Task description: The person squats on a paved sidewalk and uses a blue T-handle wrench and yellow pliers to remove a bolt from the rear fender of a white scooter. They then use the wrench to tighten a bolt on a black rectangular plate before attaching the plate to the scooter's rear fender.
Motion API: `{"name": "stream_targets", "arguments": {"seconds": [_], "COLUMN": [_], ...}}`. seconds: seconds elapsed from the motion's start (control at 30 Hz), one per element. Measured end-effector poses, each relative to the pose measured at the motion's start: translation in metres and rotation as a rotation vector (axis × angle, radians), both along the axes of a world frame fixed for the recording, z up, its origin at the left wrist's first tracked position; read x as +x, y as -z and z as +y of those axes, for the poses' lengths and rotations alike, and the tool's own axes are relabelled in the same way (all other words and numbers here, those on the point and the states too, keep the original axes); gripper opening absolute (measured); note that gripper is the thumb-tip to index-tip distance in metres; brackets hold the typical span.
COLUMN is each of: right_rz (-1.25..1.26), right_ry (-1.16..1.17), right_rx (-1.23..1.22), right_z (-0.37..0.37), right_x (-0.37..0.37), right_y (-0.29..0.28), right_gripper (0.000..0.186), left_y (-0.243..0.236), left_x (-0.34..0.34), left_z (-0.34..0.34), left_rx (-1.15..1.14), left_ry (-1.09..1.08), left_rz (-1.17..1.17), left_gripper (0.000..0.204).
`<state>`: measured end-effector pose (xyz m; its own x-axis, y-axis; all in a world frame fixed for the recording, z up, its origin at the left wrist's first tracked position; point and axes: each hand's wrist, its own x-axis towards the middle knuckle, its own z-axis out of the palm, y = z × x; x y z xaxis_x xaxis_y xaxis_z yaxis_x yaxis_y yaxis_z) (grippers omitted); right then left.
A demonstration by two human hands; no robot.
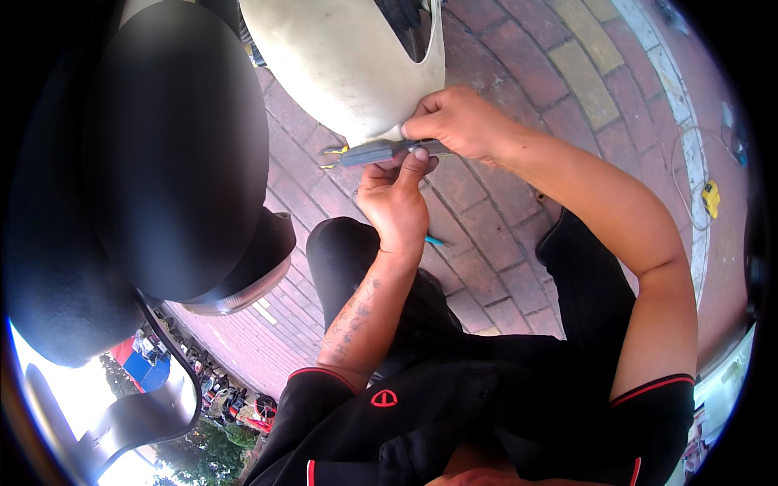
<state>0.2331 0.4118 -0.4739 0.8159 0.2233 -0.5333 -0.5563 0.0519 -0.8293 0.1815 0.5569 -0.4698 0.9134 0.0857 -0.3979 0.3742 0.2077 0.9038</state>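
Note:
A cream-white scooter body panel extends down from the top edge. At its lower end lies a dark grey, narrow bar-like part. My left hand is closed around this part from below, with the thumb pressed on top near a small shiny spot. My right hand is closed at the panel's lower corner, thumb and forefinger pinched against it, just above the left thumb. The remaining right fingers are curled, and what lies under them is hidden. Yellow-and-black tips show beyond the grey part's left end.
A large black scooter seat fills the left, with a clear lamp lens below it. On the brick paving lies a teal slim object. At the right, a yellow object with a thin cord rests by a white line.

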Motion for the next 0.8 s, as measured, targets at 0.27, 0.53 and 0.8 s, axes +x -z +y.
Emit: {"name": "stream_targets", "arguments": {"seconds": [0.27,0.53,0.8], "right_rz": [-0.040,-0.040,0.019], "right_ry": [-0.006,-0.075,-0.017], "right_rx": [0.017,-0.042,0.092], "right_z": [-0.0021,-0.0027,-0.0015], "right_x": [-0.0014,0.0019,0.0004], "right_y": [0.0027,-0.0011,0.0000], "right_gripper": [0.025,0.027,0.022], "left_y": [-0.0014,0.0013,0.0064], "left_x": [0.0002,-0.0008,-0.0034], "left_z": [-0.0031,-0.0021,-0.0029], "left_rx": [0.017,0.034,0.035], "left_ry": [-0.018,-0.012,-0.011], "left_rz": [-0.019,-0.031,-0.085], "left_gripper": [0.013,0.013,0.013]}}
